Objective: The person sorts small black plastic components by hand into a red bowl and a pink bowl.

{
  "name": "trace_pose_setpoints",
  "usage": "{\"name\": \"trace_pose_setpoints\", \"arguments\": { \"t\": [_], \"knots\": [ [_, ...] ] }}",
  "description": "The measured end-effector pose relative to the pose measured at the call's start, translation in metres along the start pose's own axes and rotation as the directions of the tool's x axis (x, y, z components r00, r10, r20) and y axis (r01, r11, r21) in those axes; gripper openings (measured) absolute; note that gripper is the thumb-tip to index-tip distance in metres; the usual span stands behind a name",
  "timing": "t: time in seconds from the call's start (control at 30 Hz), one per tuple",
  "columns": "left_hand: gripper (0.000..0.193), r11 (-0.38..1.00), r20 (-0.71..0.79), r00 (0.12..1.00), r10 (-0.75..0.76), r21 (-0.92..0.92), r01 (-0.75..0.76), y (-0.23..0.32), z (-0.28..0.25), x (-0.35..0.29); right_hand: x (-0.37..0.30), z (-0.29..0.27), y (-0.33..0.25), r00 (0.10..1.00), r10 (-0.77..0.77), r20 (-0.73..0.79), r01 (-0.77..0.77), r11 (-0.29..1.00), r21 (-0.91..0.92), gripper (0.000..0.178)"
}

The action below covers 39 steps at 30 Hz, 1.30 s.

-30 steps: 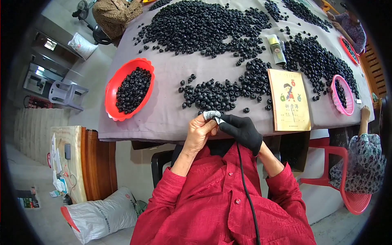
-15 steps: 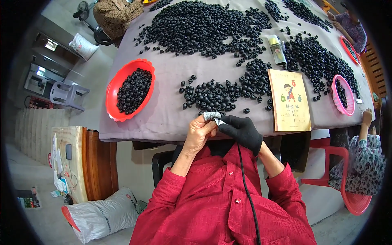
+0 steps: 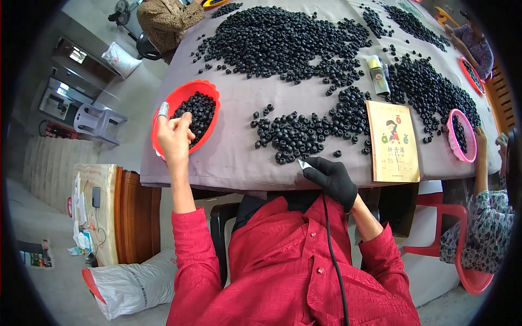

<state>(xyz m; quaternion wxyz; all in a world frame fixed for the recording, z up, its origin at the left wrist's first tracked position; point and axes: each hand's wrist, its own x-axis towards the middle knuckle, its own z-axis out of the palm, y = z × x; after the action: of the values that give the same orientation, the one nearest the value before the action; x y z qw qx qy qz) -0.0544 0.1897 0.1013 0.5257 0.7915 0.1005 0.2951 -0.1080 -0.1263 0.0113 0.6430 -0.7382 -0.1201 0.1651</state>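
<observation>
Black beads (image 3: 293,136), round, some with holes showing, lie in a loose near pile at mid-table; more sit in the red bowl (image 3: 191,90) at left. Pile spreads left to right, right end trailing far. Bowl's long axis runs near-left to far-right.

Hands well apart. Left hand (image 3: 175,136), silvery wrap (image 3: 163,108) on one fingertip, is over the bowl's near-left side, fingers curled; can't tell if they hold a bead. Right hand (image 3: 333,182), black-gloved, is at the near table edge, with a pale pointed tip (image 3: 305,164) at its fingers; gripped or worn, can't tell. Right hand is nearer the pile, which lies just far of that tip; left hand is nearer the bowl.

Further out: yellow notebook (image 3: 394,144) right of the pile, pink basket (image 3: 472,142) beyond it, big heap (image 3: 283,46) on the far side.
</observation>
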Motion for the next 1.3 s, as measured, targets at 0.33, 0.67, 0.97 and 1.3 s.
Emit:
{"name": "trace_pose_setpoints", "arguments": {
  "t": [0.33, 0.67, 0.97, 1.3],
  "knots": [
    [0.026, 0.924, 0.412, 0.911, 0.0, 0.348, -0.158, -0.051, 0.072, -0.085, 0.001, 0.004, 0.004, 1.0, 0.0, -0.015, 0.001, 0.998, 0.068, 0.037],
    [0.018, 0.988, 0.481, 0.864, -0.151, 0.055, 0.143, -0.038, 0.073, -0.101, 0.0, 0.001, 0.005, 1.0, 0.009, -0.017, -0.009, 1.0, 0.0, 0.037],
    [0.014, 0.893, 0.683, 0.709, -0.177, -0.192, 0.407, -0.017, 0.097, -0.14, -0.001, 0.002, 0.009, 0.997, -0.066, -0.048, 0.071, 0.99, 0.121, 0.038],
    [0.015, 0.686, 0.672, 0.716, -0.189, -0.431, 0.586, -0.024, 0.104, -0.149, -0.003, 0.001, -0.004, 0.997, -0.074, 0.002, 0.072, 0.983, 0.166, 0.033]
  ]
}}
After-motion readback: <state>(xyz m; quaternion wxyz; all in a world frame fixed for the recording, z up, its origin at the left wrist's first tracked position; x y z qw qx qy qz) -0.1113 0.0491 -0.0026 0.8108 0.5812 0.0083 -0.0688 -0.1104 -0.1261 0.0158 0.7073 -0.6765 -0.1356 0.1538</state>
